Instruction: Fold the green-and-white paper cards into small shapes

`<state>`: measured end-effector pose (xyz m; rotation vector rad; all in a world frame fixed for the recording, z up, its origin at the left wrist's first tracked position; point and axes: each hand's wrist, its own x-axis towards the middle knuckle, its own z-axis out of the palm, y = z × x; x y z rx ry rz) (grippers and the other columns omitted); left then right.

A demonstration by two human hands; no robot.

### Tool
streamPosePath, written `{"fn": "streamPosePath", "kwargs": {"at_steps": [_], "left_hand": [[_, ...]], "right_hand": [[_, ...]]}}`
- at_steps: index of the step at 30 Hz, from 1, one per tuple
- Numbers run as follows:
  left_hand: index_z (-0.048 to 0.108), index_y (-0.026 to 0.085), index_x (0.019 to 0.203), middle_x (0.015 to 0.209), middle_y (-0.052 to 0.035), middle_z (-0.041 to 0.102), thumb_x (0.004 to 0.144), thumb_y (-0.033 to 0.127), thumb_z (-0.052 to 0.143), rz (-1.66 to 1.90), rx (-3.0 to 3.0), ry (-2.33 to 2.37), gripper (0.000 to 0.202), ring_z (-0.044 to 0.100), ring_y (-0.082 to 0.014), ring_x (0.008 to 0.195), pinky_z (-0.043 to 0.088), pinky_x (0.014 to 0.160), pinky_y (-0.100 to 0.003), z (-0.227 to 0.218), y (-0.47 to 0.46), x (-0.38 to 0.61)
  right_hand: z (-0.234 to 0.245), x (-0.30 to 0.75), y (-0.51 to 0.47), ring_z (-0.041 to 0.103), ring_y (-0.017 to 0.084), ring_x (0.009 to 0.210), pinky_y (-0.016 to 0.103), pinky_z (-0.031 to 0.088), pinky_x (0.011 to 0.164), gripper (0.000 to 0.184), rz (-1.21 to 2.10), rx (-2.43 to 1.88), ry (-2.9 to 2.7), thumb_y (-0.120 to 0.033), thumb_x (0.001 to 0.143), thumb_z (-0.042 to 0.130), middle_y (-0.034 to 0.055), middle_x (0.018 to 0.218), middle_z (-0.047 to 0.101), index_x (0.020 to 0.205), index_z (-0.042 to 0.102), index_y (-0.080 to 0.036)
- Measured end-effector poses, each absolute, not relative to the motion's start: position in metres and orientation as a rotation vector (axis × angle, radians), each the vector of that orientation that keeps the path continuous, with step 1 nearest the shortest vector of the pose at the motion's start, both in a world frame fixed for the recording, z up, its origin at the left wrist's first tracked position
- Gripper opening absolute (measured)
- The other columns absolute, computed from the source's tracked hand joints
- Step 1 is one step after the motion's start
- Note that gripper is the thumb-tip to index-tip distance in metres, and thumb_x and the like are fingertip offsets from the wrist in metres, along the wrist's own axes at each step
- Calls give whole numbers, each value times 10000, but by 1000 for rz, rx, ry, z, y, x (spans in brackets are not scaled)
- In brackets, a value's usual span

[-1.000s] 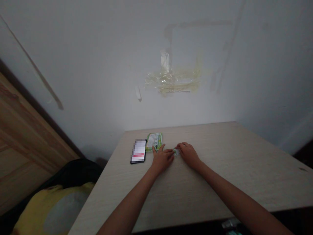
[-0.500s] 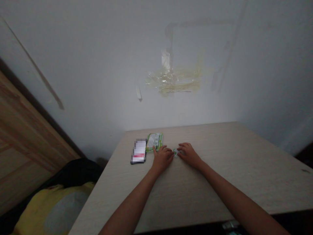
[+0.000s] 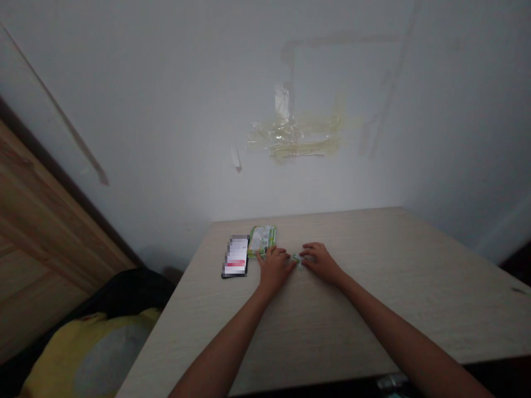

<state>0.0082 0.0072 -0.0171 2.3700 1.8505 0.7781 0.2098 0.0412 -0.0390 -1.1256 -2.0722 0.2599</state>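
Between my two hands is a small green-and-white piece, low over the table or on it. It is too small and blurred to tell its kind. My left hand has its thumb and fingertips closed on the piece's left side, the outer fingers lying close to a green-and-white packet. From the other side, my right hand pinches the piece with curled fingers. The fingertips partly cover it.
A phone with a lit, blurred screen lies left of the packet. The pale wooden table meets a wall with tape remnants. Down at the left are a yellow-and-grey item and wooden panelling.
The small piece has turned slightly between my fingers. My left fingers have shifted a little, with the thumb side slightly lower and further right. My right hand has barely moved.
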Motion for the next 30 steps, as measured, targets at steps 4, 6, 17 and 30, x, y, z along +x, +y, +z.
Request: {"fn": "streamPosePath", "kwargs": {"at_steps": [4,6,17,30], "left_hand": [[693,300,972,1220,-23,633,840,440,613,746,2332,1836,208,404,-305,1285,56,1063,-734,-17,8,11],[695,302,969,1227,-23,631,835,437,619,753,2326,1822,204,402,-310,1288,51,1056,-743,-16,8,11],[704,284,868,1270,-17,607,791,405,678,843,2216,1787,146,390,-315,1301,67,1059,-731,-14,8,8],[672,274,792,1226,1,638,811,388,674,1013,2197,1756,115,440,-282,1273,64,1076,-706,-12,7,6]], "right_hand": [[-36,210,40,545,262,1117,450,412,994,204,306,-1158,-2063,-235,729,709,85,1132,654,932,733,-238],[-36,210,40,540,266,1125,450,404,998,211,325,-1167,-2055,-233,719,715,89,1136,654,930,733,-232],[-39,213,41,554,252,1130,444,379,1012,247,418,-1080,-1976,-276,729,717,67,1134,668,973,705,-240],[-42,214,43,592,247,1079,435,415,984,103,373,-1096,-1980,-307,729,740,50,1068,697,814,728,-252]]}}
